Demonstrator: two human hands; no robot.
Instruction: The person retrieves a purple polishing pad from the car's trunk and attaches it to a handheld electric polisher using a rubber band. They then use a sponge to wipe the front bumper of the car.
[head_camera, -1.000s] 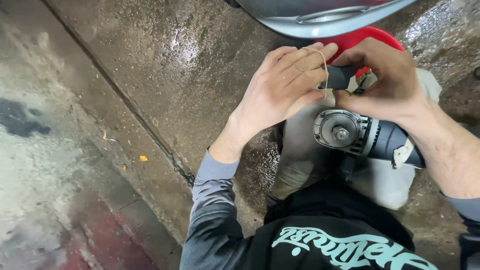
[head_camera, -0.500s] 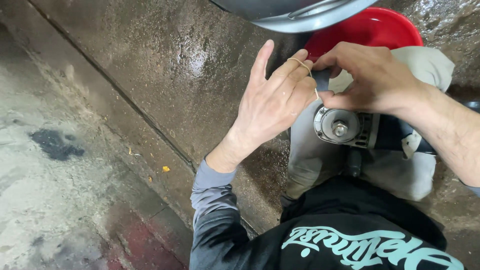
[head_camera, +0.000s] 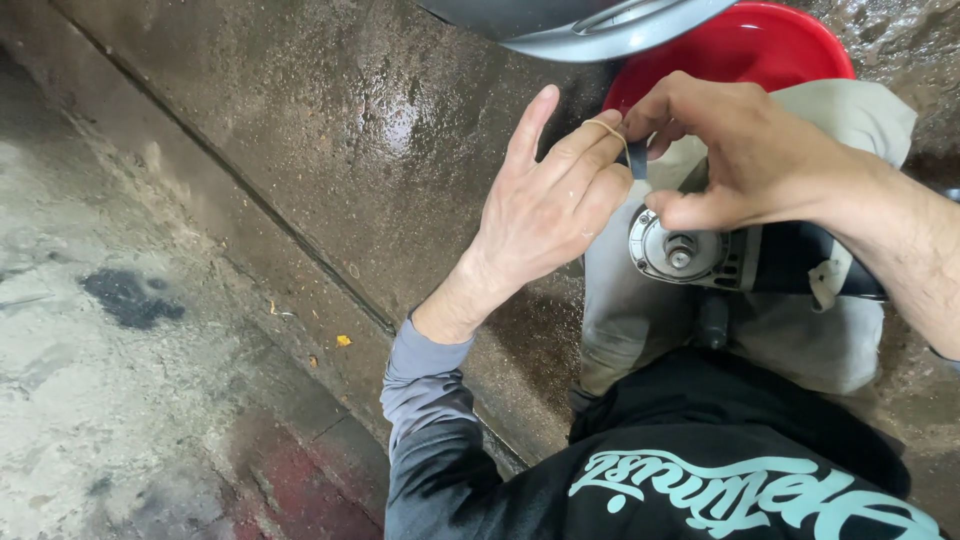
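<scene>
Over the person's lap, both hands meet just above an angle grinder that lies across the grey trouser legs. Its round silver head, with a bare spindle at the centre, faces up toward the camera, and its dark body runs off to the right under the right forearm, so the long axis lies roughly left to right with the head at the left end. A pale tag hangs from the body near the right wrist. The left hand is spread, its forefinger pointing up and away, and a thin tan rubber band is looped over its fingers. The right hand is curled, thumb and fingertips pinching a small dark strip that hangs against the left fingers, right by the band; what the strip is cannot be told. Behind the hands sits a red basin, and a curved grey metal panel crosses the top edge. Teal lettering runs across the black shirt at the bottom. Wet concrete lies to the left.
</scene>
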